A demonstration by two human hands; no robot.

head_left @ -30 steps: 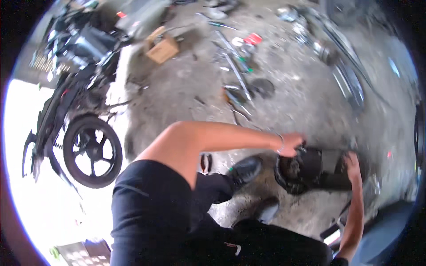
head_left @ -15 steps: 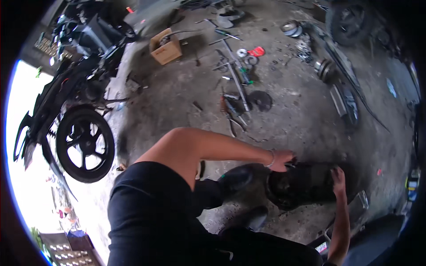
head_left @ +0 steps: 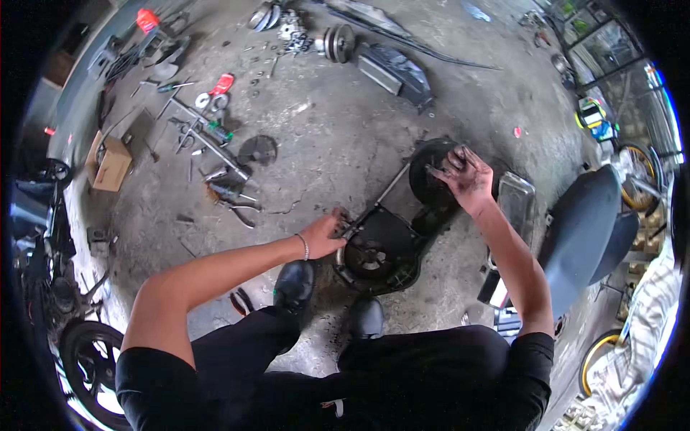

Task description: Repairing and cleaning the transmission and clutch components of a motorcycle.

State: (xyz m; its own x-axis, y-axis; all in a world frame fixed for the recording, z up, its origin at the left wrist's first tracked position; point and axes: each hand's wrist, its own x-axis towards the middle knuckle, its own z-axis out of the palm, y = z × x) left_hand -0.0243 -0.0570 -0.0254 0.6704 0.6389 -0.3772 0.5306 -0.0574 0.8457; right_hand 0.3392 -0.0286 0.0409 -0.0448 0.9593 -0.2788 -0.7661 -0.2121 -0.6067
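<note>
On the concrete floor in front of my shoes lies a long black scooter engine cover (head_left: 381,244), its hollow side up, with a round opening at the near end. My left hand (head_left: 325,233), wearing a bracelet, is closed on the cover's left rim. At the far end my right hand (head_left: 467,179) has its fingers spread over the rounded edge, the thumb pointing left. Dark grease covers its fingers, and whether they press on the cover is hard to tell. Next to my right forearm stands a clear-lidded rectangular container (head_left: 516,201).
Pliers (head_left: 241,212), a long T-handle wrench (head_left: 215,140) and a black disc (head_left: 259,150) lie to the left, near a cardboard box (head_left: 111,161). Metal pulleys (head_left: 336,44) and a dark plastic panel (head_left: 395,75) lie farther off. A dark scooter seat (head_left: 582,230) is at the right.
My view has swung to the right, so the cover sits nearer the middle. The cover appears turned, its hollow side now visible. My right hand's fingers have spread.
</note>
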